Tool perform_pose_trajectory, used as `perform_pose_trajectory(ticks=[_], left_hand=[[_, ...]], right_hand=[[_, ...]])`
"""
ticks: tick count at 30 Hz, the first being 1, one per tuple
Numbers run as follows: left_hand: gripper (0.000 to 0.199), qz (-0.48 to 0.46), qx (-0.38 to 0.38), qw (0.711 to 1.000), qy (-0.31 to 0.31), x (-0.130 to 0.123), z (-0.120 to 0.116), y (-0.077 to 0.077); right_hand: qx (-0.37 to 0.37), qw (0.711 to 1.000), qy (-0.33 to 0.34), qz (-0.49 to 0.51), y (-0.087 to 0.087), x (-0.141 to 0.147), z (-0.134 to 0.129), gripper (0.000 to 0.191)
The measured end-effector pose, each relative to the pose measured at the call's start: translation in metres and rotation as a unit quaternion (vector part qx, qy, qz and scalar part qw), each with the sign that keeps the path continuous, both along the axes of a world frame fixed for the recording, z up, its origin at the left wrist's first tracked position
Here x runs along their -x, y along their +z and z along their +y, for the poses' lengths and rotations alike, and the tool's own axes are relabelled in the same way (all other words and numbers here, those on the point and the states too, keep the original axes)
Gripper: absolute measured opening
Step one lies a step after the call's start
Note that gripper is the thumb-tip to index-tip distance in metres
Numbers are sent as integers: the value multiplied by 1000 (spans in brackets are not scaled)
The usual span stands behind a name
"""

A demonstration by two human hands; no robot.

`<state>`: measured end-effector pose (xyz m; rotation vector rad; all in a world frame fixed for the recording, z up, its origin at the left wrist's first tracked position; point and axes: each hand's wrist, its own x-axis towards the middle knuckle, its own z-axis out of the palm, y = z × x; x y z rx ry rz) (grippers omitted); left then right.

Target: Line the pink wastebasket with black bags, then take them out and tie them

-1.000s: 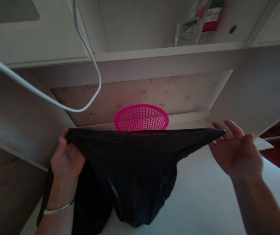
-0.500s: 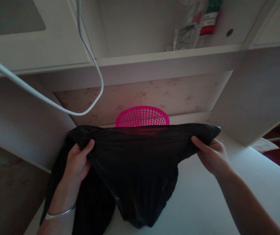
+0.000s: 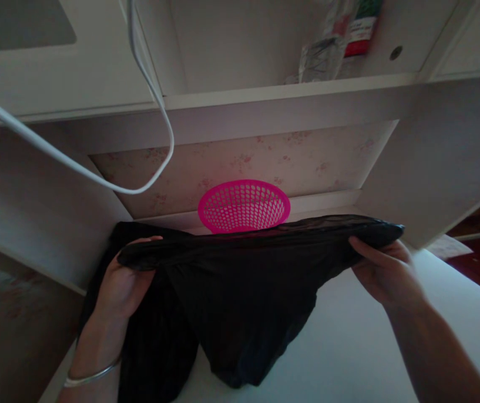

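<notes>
A black plastic bag is stretched sideways between my two hands, its lower part hanging down over the white surface. My left hand grips the bag's upper edge at the left, the fabric folded over the fingers. At the other end, my right hand pinches the top corner between thumb and fingers. Just behind the bag's upper edge stands a pink perforated plastic basket, its bottom hidden by the bag. More black plastic hangs beneath and beside my left forearm.
A white cable loops down in front at the upper left. Above is a white shelf holding a clear plastic package and a red-and-green container. White panels stand on both sides; floral wallpaper covers the back.
My right hand has moved right, pulling the bag's edge wider. My left hand has shifted slightly left and turned, with the edge now lower there. More of the pink basket shows.
</notes>
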<state>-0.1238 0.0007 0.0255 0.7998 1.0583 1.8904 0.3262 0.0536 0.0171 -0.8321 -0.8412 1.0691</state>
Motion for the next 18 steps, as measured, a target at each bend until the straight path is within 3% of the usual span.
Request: perform_pose_trajectory(ticks=[2,6,10,14,16,18], left_hand=[[26,-1,0,1000,-15,2,-7,-1],[58,14,5,997,-78,-5,-16,0],[38,0,20,1000,-5,-12,-12,5],[25,-22,-38,999,18,-5,-10,13],[25,-43,-62,997,2,-2,-14,12],[36,-56,-82,995,-25,-4,-19,5]], right_hand=[[1,1000,12,2,-3,-6,-4,33],[-29,997,65,-37,-11,-9,-7,39],[-13,997,-7,-69,-5,-3,-5,31],[-35,998,-57,-18,4,-12,-5,26],[-60,997,-47,2,2,-19,-6,24],[-94,996,7,5,-7,-25,-7,42]])
